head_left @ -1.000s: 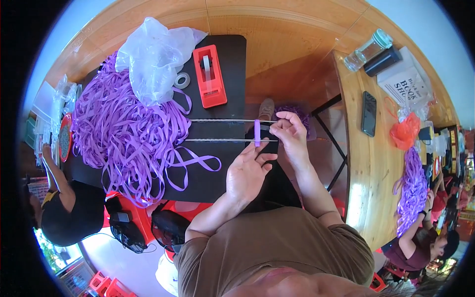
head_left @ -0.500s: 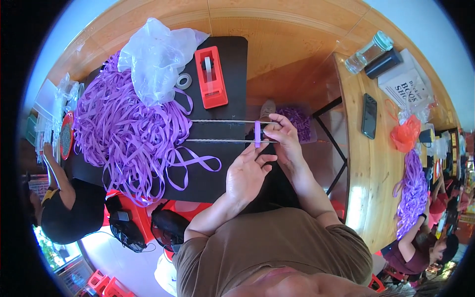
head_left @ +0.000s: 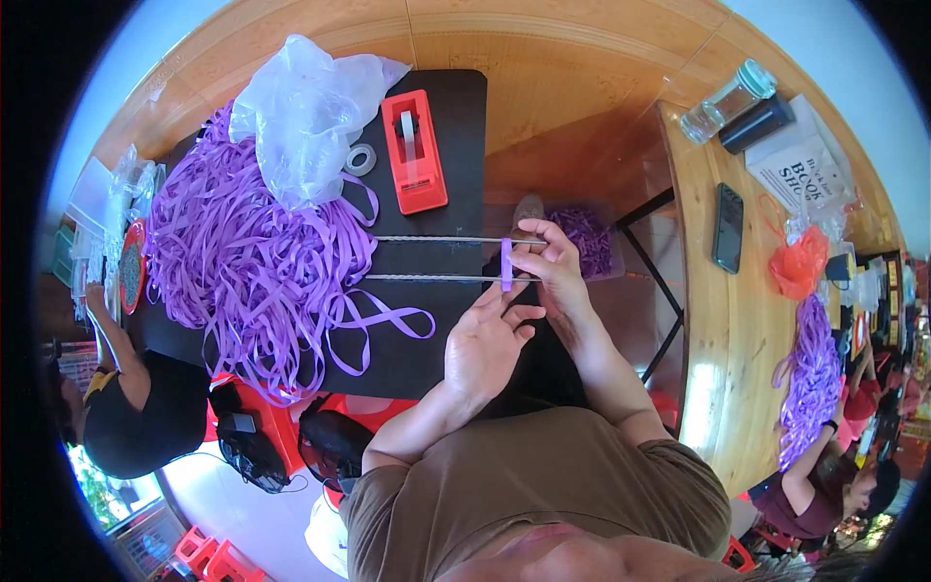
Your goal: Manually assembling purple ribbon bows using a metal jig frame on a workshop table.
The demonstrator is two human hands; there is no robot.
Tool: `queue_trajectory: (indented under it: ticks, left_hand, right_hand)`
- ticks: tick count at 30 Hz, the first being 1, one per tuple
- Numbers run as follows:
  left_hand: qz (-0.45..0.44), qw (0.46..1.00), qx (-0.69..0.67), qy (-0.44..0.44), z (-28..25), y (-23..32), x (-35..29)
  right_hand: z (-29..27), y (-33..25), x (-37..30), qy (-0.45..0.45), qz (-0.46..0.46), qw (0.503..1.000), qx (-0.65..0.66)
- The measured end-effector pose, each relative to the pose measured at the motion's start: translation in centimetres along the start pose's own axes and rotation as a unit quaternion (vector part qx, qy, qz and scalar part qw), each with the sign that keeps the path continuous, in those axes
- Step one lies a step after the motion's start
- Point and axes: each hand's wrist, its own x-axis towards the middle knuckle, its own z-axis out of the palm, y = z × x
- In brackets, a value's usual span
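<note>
We see the band spanning two rods near their right ends, beyond the edge of the black table. It lies at the fingertips of both hands: the right hand has its thumb at the band's right side, while the left hand, palm up, has its fingertips by the lower end, its thumb apart. We cannot tell whether either hand pinches it. The band is purple, narrow, flat and upright across the rods, which are thin, silvery and twisted, roughly parallel. To their left we note a heap of similarly purple ribbon.
</note>
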Motion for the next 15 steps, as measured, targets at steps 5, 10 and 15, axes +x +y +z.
queue_trajectory:
  ticks: [5, 10, 15]
  left_hand:
    - [-0.001, 1.000, 0.007, 0.004, 0.3, 0.1, 0.0]
    - [-0.001, 1.000, 0.008, 0.001, -0.1, 0.0, -0.1]
    - [0.003, 1.000, 0.006, -0.003, -0.1, 0.0, 0.0]
  right_hand:
    - [-0.1, -0.3, -0.2, -0.003, -0.005, 1.000, 0.003]
    - [-0.9, -0.2, -0.2, -0.022, -0.008, 0.999, 0.043]
    - [-1.5, 0.2, -0.2, -0.044, 0.003, 0.996, 0.084]
